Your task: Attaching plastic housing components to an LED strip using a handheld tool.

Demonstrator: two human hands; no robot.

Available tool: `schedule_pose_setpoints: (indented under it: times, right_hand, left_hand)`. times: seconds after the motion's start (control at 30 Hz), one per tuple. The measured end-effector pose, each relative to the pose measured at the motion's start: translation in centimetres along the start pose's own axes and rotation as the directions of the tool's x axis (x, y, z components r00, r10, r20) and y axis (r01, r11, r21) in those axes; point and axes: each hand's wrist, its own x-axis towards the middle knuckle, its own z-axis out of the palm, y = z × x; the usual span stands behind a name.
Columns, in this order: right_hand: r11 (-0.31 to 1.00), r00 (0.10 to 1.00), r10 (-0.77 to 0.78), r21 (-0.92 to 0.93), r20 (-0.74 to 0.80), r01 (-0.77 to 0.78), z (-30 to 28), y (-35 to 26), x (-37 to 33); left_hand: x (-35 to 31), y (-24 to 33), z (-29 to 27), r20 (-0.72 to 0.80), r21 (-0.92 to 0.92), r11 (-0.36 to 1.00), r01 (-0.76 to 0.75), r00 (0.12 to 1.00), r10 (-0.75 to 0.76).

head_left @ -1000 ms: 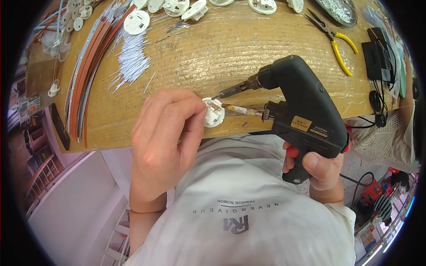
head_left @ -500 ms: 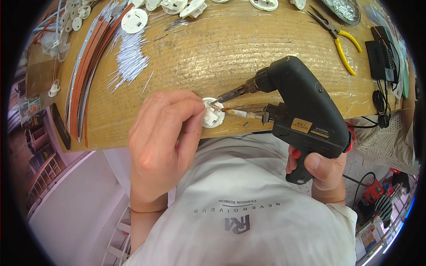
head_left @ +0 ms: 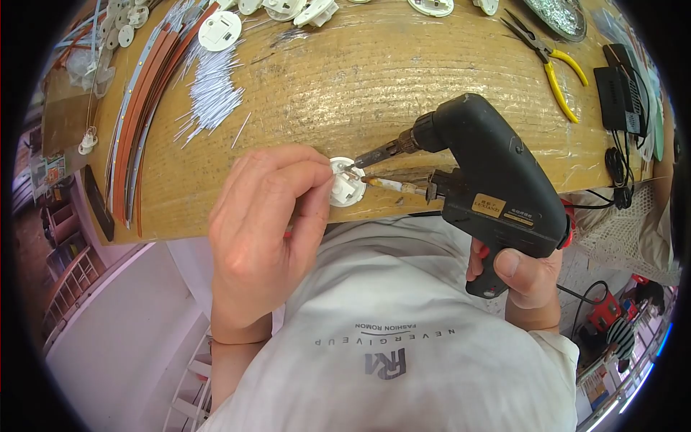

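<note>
I have a small round white fitting (head_left: 348, 184) close to the near edge of the bench (head_left: 309, 101), its moulded inner side facing up; I can't tell whether it rests on the wood or is raised a little. The left hand (head_left: 265, 216) is nearly closed, thumb and fingertips pinching the fitting's left rim, the other fingers curled over. From the right, a black soldering gun (head_left: 497, 165) reaches in: its dark upper tube (head_left: 378, 153) ends over the top of the fitting, and the stained lower rod (head_left: 396, 185) ends at its right side. Whether either tip touches, I can't make out. The right hand (head_left: 529, 277) is wrapped round the gun's grip, thumb along the near side.

Further out, to the left, I see a heap of thin white pieces (head_left: 214, 97), then long orange strips (head_left: 144, 129) curving beside it. More white fittings (head_left: 219, 31) lie along the far side. At far right are yellow-handled pliers (head_left: 559, 90), a dish of shiny bits (head_left: 565, 21) and a black adapter (head_left: 617, 101).
</note>
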Motion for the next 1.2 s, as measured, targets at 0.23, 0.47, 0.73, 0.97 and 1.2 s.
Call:
schedule_pose_setpoints:
  times: [0.23, 0.47, 0.73, 0.97, 1.2]
  right_hand:
    - [0.999, 0.999, -0.038, 0.007, 0.011, 0.038, 0.0, 0.0, 0.2]
    - [0.997, 0.999, -0.045, 0.066, -0.004, 0.045, -0.3, 0.0, -0.2]
    - [0.997, 0.984, -0.069, -0.055, -0.164, 0.061, 0.5, 0.6, 0.2]
    - [0.992, 0.982, -0.118, -0.055, -0.146, 0.111, 0.7, 0.7, 0.3]
    - [0.991, 0.986, -0.129, -0.046, -0.101, 0.125, 0.2, 0.9, 0.4]
  left_hand:
    - [0.0, -0.2, 0.1, -0.007, -0.010, 1.000, -0.027, 1.000, 0.027]
    - [0.0, -0.6, 0.1, -0.025, -0.010, 0.997, -0.072, 0.997, 0.071]
    - [-0.1, -1.0, 0.2, -0.028, -0.006, 0.995, -0.101, 0.995, 0.101]
    - [-0.2, -1.2, 0.5, -0.045, -0.011, 0.992, -0.129, 0.991, 0.128]
    - [-0.2, -1.4, 0.5, -0.049, -0.024, 0.991, -0.134, 0.990, 0.133]
